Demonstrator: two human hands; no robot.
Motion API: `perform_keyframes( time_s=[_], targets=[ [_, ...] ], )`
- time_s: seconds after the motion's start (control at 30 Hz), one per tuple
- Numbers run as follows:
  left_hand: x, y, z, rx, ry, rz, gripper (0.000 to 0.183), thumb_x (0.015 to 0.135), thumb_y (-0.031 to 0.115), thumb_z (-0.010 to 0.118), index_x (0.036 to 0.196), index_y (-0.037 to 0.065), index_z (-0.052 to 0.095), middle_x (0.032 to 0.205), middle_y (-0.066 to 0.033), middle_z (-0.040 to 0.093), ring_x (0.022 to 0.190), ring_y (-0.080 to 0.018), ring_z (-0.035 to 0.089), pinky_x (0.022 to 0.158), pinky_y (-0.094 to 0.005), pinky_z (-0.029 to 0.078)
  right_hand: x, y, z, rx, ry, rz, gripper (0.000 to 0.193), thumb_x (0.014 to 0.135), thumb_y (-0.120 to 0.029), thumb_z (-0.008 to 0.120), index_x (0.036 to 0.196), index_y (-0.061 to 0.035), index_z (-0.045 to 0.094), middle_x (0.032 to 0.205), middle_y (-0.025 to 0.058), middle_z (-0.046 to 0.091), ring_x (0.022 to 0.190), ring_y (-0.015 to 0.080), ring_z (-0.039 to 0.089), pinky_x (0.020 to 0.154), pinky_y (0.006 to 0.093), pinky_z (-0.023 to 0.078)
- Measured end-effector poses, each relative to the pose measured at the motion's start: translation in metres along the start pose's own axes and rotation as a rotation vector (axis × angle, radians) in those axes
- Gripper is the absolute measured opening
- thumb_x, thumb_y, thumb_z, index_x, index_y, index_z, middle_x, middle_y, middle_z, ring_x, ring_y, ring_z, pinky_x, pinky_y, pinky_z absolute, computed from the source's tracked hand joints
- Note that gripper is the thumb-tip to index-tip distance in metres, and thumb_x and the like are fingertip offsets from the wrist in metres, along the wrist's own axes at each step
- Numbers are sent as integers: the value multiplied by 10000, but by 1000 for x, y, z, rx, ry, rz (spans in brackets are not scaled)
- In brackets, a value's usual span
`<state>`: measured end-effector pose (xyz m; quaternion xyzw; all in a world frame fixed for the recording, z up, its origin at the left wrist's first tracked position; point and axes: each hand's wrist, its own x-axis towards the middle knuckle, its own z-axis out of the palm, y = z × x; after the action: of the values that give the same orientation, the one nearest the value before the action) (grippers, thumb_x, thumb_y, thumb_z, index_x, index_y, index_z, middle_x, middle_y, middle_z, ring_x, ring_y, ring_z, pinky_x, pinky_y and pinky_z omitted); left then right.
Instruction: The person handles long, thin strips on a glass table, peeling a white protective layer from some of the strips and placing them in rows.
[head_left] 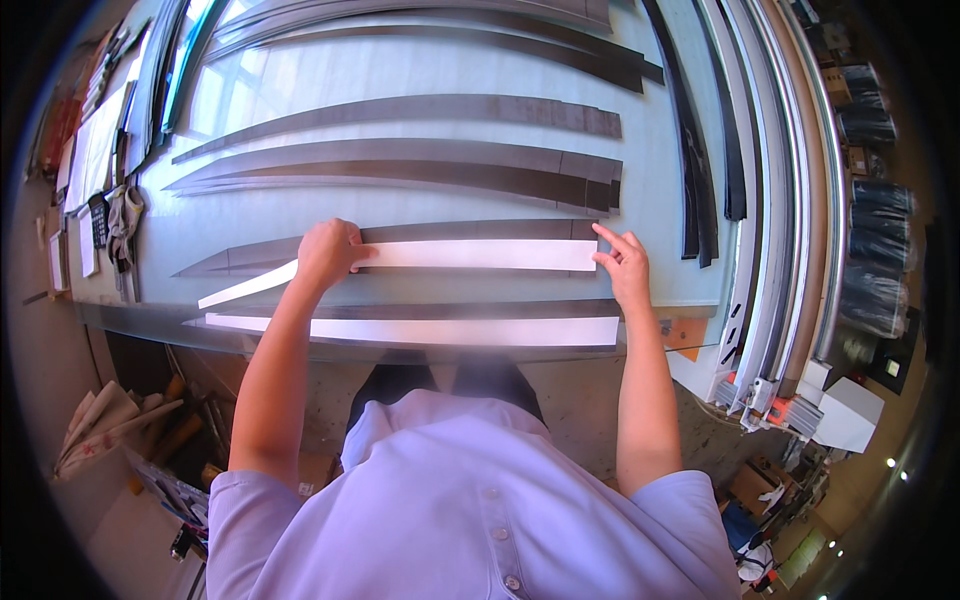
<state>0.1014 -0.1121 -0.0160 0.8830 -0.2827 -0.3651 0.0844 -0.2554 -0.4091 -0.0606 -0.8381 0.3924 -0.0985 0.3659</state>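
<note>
My left hand point(332, 254) is closed on a white strip point(480, 256), its thumb lying on the strip's upper face. The strip's left part is lifted and bends toward me, while its right part lies along a dark grey strip point(480, 231) on the table. My right hand point(624, 266) is at the right ends of both strips, thumb and forefinger apart, the thumb at the white strip's end. Nearer to me, a second white strip point(460, 331) lies on another dark strip point(470, 309) along the table's front edge.
Further back on the pale table point(400, 205) lie several dark strips point(430, 160) in rows. Long dark strips point(690, 150) and metal rails point(790, 200) run along the right side. A calculator point(98, 222) and gloves point(124, 225) lie at the left edge.
</note>
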Motion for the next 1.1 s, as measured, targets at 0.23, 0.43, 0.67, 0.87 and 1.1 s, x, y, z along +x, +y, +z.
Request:
perform_keyframes(
  time_s=[0.23, 0.43, 0.67, 0.87, 1.1],
  targets=[
    [1, -1, 5, 27, 29, 2, 284, 786, 304, 755, 696, 43, 688, 587, -76, 665, 584, -248, 644, 612, -367, 503, -8, -37, 27, -596, 323, -218, 367, 830, -60, 711, 1194, -105, 711, 872, 104, 576, 873, 245, 583, 803, 400, 474],
    [1, 0, 7, 48, 48, 27, 270, 789, 291, 754, 720, 35, 702, 610, -95, 674, 622, -277, 658, 634, -384, 508, -63, -148, 129, -222, -176, -508, 644, 908, -263, 669, 1440, 24, 448, 1523, 192, 411, 1418, 349, 382, 1187, 441, 321],
    [1, -4, 12, 50, 91, 54, 300, 775, 296, 773, 692, 21, 682, 609, -104, 680, 580, -243, 665, 613, -356, 507, -71, -66, 61, -469, -125, -185, 676, 936, -257, 643, 1491, 22, 374, 1599, 196, 301, 1478, 331, 299, 1207, 448, 268],
    [9, 17, 27, 115, 16, -6, 255, 807, 329, 760, 724, 90, 730, 615, -74, 684, 647, -252, 690, 648, -382, 538, -71, -24, 19, -632, 45, 25, 610, 945, -177, 626, 1468, 41, 400, 1559, 230, 358, 1454, 361, 334, 1196, 474, 267],
    [8, 80, 86, 262, 145, 251, 289, 780, 377, 774, 724, 98, 721, 742, -122, 705, 754, -330, 695, 692, -446, 515, -42, -71, 80, -168, 40, -165, 230, 770, -159, 789, 757, -61, 581, 818, 117, 559, 846, 341, 552, 753, 458, 428]
  ],
)
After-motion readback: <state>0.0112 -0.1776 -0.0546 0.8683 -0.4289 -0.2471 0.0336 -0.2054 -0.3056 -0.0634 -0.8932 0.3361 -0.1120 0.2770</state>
